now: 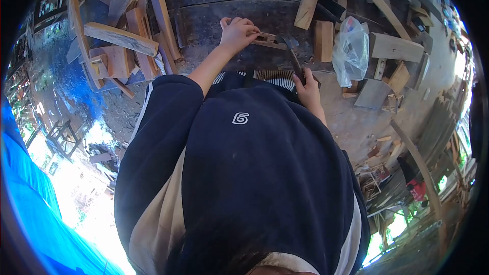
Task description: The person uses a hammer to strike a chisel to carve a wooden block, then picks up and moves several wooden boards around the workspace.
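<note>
My left hand point(237, 34) is closed at the left end of a small wooden piece point(270, 42), with its fingertips on the wood. To the right, my right hand point(307, 87) is wrapped round the handle of a hammer-like tool point(294, 58). The tool's dark head point(284, 42) is at the right end of the small piece; whether they touch cannot be told. Both hands are just beyond my lap, over the dark work surface point(204, 23).
Several wood blocks and boards point(121, 39) lie at the left. On the right are an upright block point(323, 41), a clear plastic bag point(350, 51) and a pale board point(396, 47). A long curved strip point(379, 2) runs along the upper right.
</note>
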`<control>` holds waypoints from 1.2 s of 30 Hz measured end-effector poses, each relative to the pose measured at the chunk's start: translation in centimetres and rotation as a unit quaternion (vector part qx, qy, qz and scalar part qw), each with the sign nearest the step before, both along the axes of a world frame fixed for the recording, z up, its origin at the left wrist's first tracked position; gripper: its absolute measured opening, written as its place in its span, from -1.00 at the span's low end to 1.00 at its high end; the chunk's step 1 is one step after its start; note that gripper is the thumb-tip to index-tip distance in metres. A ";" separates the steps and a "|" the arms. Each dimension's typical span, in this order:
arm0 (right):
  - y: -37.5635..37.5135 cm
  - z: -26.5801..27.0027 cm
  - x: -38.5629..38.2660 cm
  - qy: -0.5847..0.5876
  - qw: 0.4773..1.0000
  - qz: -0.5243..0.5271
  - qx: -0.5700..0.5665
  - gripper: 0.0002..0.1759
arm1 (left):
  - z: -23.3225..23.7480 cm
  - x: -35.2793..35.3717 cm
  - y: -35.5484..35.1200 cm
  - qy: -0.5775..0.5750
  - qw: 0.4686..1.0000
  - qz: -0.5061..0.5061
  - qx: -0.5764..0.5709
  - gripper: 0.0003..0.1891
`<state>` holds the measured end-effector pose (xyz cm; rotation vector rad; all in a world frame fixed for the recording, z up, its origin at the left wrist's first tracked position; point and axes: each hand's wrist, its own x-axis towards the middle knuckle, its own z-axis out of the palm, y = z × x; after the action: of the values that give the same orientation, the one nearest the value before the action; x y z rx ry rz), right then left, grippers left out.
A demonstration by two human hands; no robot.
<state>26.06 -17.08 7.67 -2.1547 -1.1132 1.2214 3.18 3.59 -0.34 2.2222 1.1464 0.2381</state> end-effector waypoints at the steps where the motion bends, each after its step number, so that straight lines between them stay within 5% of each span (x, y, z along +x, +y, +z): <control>1: 0.1 0.1 0.0 0.001 1.000 0.000 0.007 -0.62 | 0.0 0.0 0.0 -0.004 1.000 -0.007 0.009 -0.89; 36: 0.8 -0.4 -0.2 -0.008 1.000 0.009 0.016 -0.60 | -1.0 -0.5 -0.4 -0.042 0.998 -0.012 0.044 -0.88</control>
<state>25.85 -16.29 7.25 -2.1389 -1.1526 1.1892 2.68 3.21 -1.30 2.2782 1.0816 0.3740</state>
